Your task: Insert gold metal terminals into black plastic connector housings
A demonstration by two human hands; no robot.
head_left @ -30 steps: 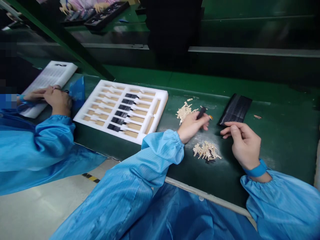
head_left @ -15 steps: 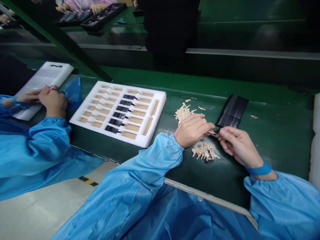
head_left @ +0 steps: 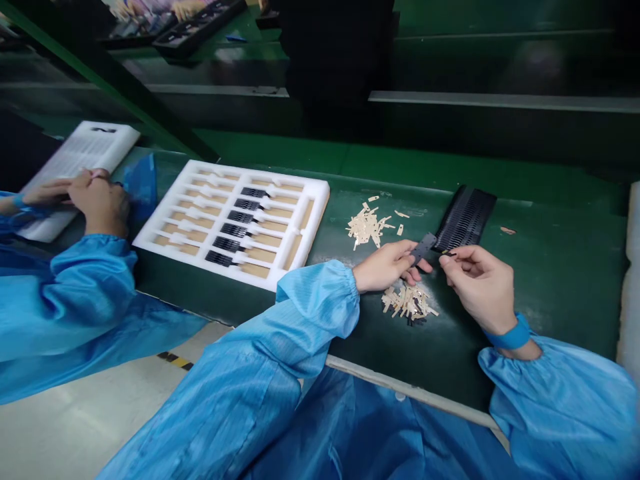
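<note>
My left hand pinches a small flat black part above the green bench. Close beside it, my right hand has its fingers pressed together on a tiny piece at the part's right end; I cannot make that piece out. Just below my hands lies a small heap of tan strips, with a second heap of tan strips farther back. A black ribbed stack of parts lies just behind my right hand.
A white foam tray with slots, several holding black parts, sits left of my hands. Farther left, another person's hands rest on a second white tray. Dark trays stand on the far bench.
My hands came together over the near heap, then drew slightly apart; the left now holds the black part lifted and tilted toward the right hand.
</note>
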